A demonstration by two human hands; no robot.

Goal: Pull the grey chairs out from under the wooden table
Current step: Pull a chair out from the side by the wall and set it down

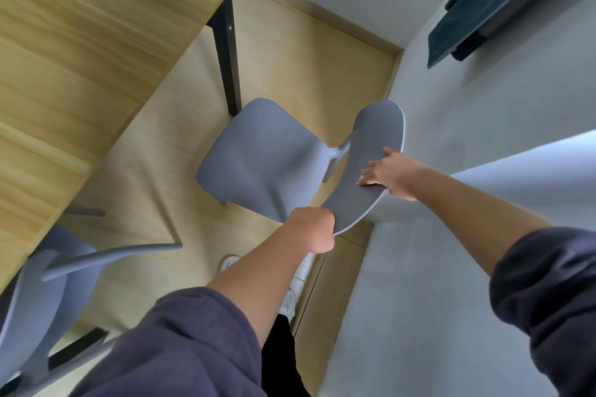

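Observation:
A grey chair [258, 158] stands on the wood floor, clear of the wooden table [80, 42], its seat beside the table's black leg. My left hand [314, 229] is closed around the lower end of its curved backrest [371, 171]. My right hand [392, 172] grips the backrest's top edge, fingers over the front face. A second grey chair [48, 280] sits at the lower left, its seat partly under the table's edge.
A grey wall [483, 106] runs close behind the held chair on the right, with a dark framed board [503, 6] mounted on it. A black table leg [229, 51] stands just left of the chair seat. My foot [229, 263] is on the floor below.

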